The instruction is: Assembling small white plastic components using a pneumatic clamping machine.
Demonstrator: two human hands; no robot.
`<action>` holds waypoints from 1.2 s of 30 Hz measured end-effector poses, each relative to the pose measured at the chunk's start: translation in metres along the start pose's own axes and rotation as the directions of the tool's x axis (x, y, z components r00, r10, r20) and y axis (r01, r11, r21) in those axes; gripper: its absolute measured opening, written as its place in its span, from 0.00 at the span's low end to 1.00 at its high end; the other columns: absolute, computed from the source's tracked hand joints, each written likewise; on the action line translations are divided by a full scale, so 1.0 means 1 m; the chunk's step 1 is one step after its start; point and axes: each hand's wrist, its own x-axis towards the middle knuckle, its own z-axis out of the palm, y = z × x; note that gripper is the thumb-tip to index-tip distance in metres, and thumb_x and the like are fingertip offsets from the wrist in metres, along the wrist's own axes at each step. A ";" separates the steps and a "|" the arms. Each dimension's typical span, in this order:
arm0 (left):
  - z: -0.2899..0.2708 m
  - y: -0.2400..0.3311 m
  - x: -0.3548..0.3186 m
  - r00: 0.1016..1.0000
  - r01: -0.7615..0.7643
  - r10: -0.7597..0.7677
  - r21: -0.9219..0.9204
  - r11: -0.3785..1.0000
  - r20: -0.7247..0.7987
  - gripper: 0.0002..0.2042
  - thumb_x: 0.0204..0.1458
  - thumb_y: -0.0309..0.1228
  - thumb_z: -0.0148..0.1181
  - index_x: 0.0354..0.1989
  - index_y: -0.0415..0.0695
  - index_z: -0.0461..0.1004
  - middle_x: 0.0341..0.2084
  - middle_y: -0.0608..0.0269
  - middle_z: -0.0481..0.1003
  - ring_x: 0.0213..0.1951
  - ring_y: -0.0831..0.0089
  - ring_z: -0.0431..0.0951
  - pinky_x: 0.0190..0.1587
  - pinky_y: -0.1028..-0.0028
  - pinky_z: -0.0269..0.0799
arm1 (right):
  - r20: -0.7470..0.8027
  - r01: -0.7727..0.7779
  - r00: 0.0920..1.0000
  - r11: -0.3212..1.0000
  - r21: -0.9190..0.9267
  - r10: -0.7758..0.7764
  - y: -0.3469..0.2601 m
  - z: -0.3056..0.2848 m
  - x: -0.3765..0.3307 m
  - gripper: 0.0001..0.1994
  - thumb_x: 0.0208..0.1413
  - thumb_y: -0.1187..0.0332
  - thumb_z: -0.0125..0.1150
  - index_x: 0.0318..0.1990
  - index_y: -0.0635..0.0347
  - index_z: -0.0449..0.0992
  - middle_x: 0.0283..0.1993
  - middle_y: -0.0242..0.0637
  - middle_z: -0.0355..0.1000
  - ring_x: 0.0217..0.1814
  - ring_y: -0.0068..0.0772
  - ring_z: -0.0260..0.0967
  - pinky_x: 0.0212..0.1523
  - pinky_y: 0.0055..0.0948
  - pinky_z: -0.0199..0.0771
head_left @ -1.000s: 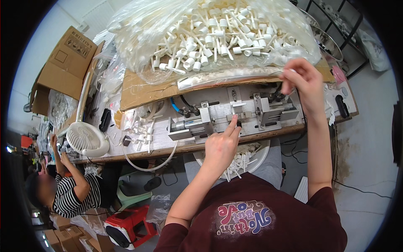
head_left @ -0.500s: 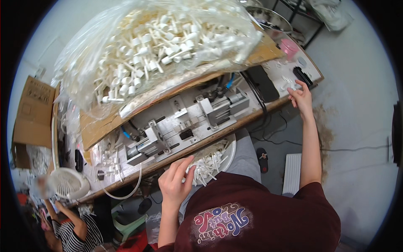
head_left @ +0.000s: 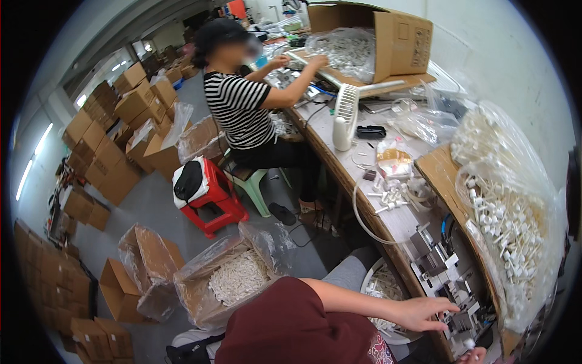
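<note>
My left hand [head_left: 424, 312] reaches over the metal fixture [head_left: 431, 258] on the bench, its fingers stretched apart and nothing seen between them. At the lower edge, partly cut off, my right hand [head_left: 476, 357] has its fingers closed by a small white plastic piece [head_left: 468, 343], which it appears to pinch. A white tub [head_left: 368, 280] of thin white plastic parts sits below my left forearm, against the bench edge. Beyond the fixture lies a clear plastic bag [head_left: 533, 182] full of white plastic parts with round heads and stems, on cardboard.
Loose white parts [head_left: 393, 197] and a white fan [head_left: 346, 115] stand farther along the bench. A co-worker in a striped shirt [head_left: 239, 109] sits there on a green stool [head_left: 257, 188]. A red stool [head_left: 212, 209] and an open carton [head_left: 200, 285] of white pieces are at left.
The view has swung left, bringing the co-worker and cartons into sight. My left hand has gone from above the tub to the fixture; my right hand has come from the bench's right end to near it.
</note>
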 end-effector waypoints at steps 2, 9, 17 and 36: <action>0.010 -0.002 0.007 0.998 -0.045 0.046 -0.025 0.999 0.042 0.25 0.66 0.39 0.52 0.65 0.37 0.61 0.44 0.51 0.72 0.45 0.64 0.77 0.45 0.65 0.75 | 0.238 -0.020 0.971 1.000 -0.022 0.025 -0.006 0.047 -0.003 0.04 0.65 0.71 0.59 0.38 0.59 0.71 0.22 0.31 0.67 0.14 0.14 0.53 0.15 0.15 0.51; -0.003 0.015 0.018 0.973 0.102 -0.070 0.141 0.985 -0.218 0.15 0.63 0.38 0.52 0.36 0.36 0.74 0.26 0.48 0.74 0.32 0.49 0.75 0.35 0.60 0.70 | 0.130 -0.006 0.991 0.995 0.097 -0.007 -0.010 0.115 0.004 0.04 0.62 0.74 0.63 0.39 0.62 0.74 0.31 0.39 0.77 0.25 0.22 0.69 0.25 0.18 0.67; -0.023 0.027 0.015 0.917 0.074 0.008 0.189 0.979 -0.399 0.22 0.59 0.35 0.56 0.14 0.34 0.72 0.11 0.47 0.68 0.16 0.48 0.69 0.23 0.59 0.64 | 0.170 0.084 0.982 0.996 0.026 -0.087 0.008 0.115 0.016 0.02 0.58 0.80 0.64 0.36 0.69 0.77 0.34 0.48 0.79 0.31 0.33 0.78 0.34 0.26 0.81; -0.054 0.045 0.019 0.995 0.093 -0.094 -0.046 0.995 -0.016 0.17 0.54 0.23 0.66 0.53 0.40 0.78 0.40 0.58 0.78 0.41 0.72 0.81 0.43 0.74 0.78 | 0.361 -0.191 0.922 0.976 0.107 0.141 -0.029 0.123 0.065 0.10 0.54 0.76 0.67 0.43 0.66 0.75 0.25 0.31 0.71 0.15 0.16 0.65 0.14 0.15 0.58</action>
